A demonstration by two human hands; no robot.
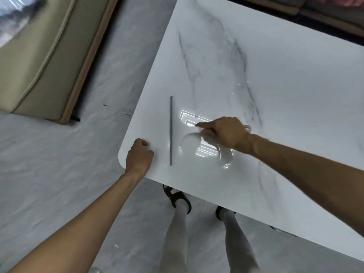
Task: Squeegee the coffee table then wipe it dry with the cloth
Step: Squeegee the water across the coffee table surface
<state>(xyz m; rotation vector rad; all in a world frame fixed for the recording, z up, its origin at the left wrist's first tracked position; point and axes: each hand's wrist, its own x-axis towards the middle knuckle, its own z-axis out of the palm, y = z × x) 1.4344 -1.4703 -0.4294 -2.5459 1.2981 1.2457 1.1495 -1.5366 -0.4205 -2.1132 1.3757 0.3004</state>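
Observation:
The white marble coffee table (285,79) fills the right of the view, its rounded near-left corner close to me. A squeegee lies flat on it, its thin grey blade (171,131) running front to back near that corner. Its pale body blends with the tabletop. My right hand (226,133) is closed on the squeegee's handle just right of the blade, index finger stretched toward the blade. A shiny wet patch (206,150) reflects ceiling lights under and beside that hand. My left hand (138,154) rests on the table's corner with its fingers curled, holding nothing. No cloth is in view.
A beige sofa (39,56) stands at the upper left across a strip of grey marble floor (69,174). My legs and black sandals (177,198) stand against the table's near edge. Dark furniture (325,14) borders the table's far right side.

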